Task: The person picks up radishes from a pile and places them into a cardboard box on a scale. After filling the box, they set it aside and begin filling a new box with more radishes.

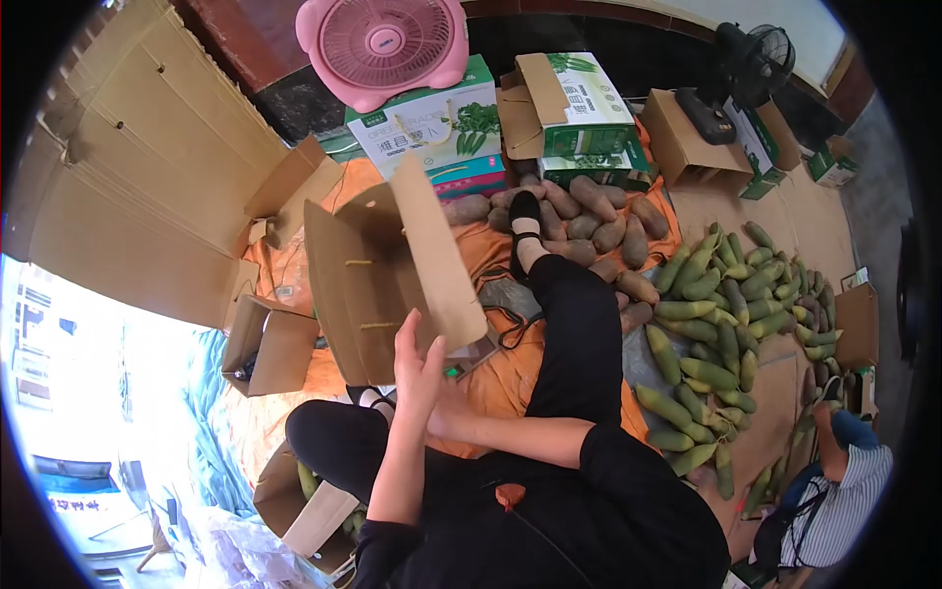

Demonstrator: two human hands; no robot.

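Head view: open carton (pixel 365 294) above the orange sheet (pixel 510 398), left hand (pixel 416 371) open at its flap (pixel 444 257), right hand's (pixel 453 412) grip unclear; the carton's tilt, without a visible firm hold, could let it topple.

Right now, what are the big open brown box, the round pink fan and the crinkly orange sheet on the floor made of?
Big open brown box: looks like cardboard, dull and plain, with stiff flat flaps.
Round pink fan: probably hard plastic, smooth and a bit shiny, with rounded moulded edges.
Crinkly orange sheet: maybe thin plastic or cloth; its wrinkles fit both.
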